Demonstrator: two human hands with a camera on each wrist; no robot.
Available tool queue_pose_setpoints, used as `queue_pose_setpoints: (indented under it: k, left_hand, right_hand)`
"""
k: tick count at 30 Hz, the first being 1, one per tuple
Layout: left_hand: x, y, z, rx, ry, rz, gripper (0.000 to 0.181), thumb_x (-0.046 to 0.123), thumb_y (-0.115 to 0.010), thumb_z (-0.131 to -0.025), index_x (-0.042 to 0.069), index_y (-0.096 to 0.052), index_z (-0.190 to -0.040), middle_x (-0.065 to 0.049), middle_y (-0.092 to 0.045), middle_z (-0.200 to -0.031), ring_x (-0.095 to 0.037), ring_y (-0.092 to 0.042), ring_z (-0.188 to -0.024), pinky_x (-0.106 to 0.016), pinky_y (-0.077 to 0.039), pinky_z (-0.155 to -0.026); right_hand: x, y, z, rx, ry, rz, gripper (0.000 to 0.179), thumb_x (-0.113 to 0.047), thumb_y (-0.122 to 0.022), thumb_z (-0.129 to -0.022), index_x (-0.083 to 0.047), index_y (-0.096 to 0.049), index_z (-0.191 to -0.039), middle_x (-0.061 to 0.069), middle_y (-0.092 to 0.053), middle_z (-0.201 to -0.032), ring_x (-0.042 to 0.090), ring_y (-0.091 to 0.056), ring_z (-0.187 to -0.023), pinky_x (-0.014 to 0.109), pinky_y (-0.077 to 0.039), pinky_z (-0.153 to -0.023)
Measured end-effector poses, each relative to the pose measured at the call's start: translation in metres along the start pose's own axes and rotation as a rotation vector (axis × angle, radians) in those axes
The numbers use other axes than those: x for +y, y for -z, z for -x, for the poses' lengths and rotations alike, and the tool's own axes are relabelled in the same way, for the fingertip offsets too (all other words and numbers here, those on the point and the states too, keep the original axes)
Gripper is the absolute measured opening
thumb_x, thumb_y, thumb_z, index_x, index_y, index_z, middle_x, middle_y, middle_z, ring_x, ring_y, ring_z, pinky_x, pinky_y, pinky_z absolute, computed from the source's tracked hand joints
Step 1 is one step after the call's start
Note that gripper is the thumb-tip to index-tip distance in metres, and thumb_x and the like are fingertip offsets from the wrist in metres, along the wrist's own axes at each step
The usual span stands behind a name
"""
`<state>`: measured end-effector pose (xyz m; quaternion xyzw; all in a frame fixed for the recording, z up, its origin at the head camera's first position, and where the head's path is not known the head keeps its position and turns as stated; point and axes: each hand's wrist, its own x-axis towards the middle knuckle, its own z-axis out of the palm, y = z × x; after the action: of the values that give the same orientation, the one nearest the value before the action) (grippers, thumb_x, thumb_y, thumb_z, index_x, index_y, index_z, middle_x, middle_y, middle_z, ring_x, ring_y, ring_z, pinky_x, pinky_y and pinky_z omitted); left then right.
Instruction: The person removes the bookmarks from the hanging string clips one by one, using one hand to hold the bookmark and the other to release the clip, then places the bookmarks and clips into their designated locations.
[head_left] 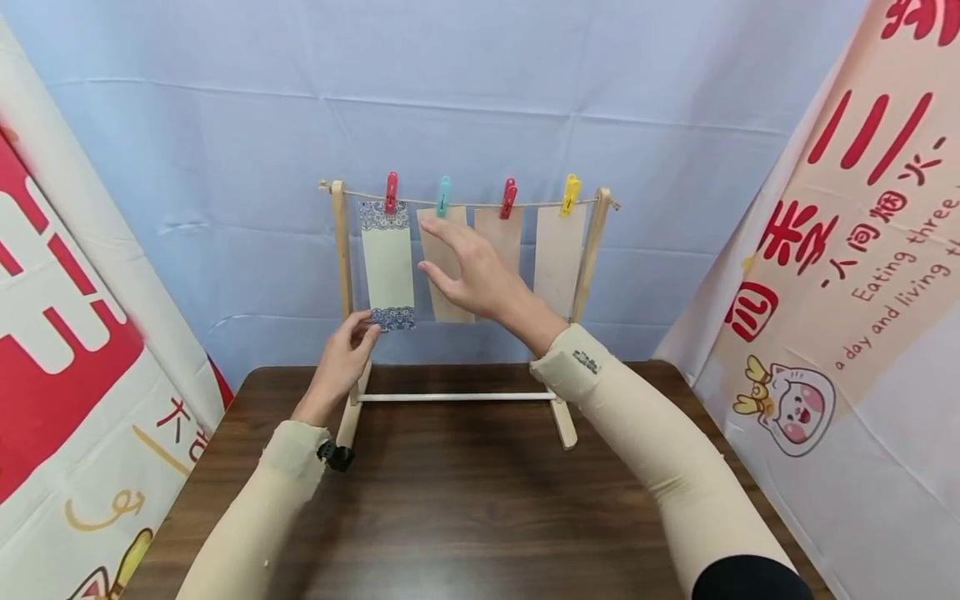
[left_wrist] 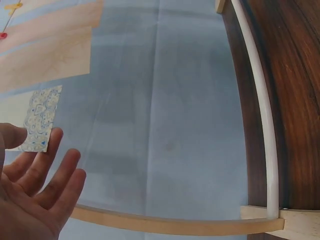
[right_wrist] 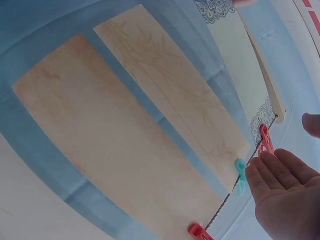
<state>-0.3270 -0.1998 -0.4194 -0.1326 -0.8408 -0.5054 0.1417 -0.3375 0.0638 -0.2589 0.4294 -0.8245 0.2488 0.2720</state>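
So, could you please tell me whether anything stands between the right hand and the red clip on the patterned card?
Nothing visible stands between the right hand and the red clip on the patterned card. In the head view, the teal clip is to its right, off that path.

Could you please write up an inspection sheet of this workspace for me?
Surface: dark wood-grain tabletop, bearing a wooden rack.
Job's things: a blue-patterned paper strip, bamboo-print strip, peach strip and beige strip hang along twine, by a red clothespin, teal clothespin, second red clothespin and yellow clothespin respectively.
Clutter: nothing seen.
Left grip: left hand holds the blue-patterned paper strip's lower corner between thumb and fingers.
Right grip: right hand has fingers extended near the teal clothespin; contact unclear.
Cables: nothing seen.
Surroundings: pale blue cloth behind; a printed left banner and right banner.
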Motion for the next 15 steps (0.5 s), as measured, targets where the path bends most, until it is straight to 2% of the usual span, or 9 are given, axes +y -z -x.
queue_pose_setpoints:
  k: [7,15]
  left_hand:
    - [0.0,0.0,-0.001,0.032,-0.027,-0.007,0.049,0.026,-0.06,-0.113,-0.002,-0.052,-0.152,-0.024,-0.07,-0.129,-0.04,-0.065,-0.118,-0.054,-0.049,-0.107]
    - [0.003,-0.001,0.001,0.056,-0.043,-0.024,0.044,0.02,-0.065,-0.11,0.0,-0.056,-0.149,-0.022,-0.072,-0.122,-0.036,-0.066,-0.109,-0.049,-0.051,-0.099]
  right_hand:
    - [-0.003,0.002,-0.01,0.005,-0.015,-0.034,0.059,-0.022,-0.071,-0.106,0.002,-0.051,-0.156,0.017,-0.054,-0.16,0.029,-0.047,-0.152,0.036,-0.033,-0.127]
    - [-0.006,0.006,-0.022,-0.017,-0.039,-0.043,0.059,-0.022,-0.07,-0.107,0.003,-0.05,-0.156,0.018,-0.053,-0.16,0.029,-0.046,-0.152,0.033,-0.032,-0.127]
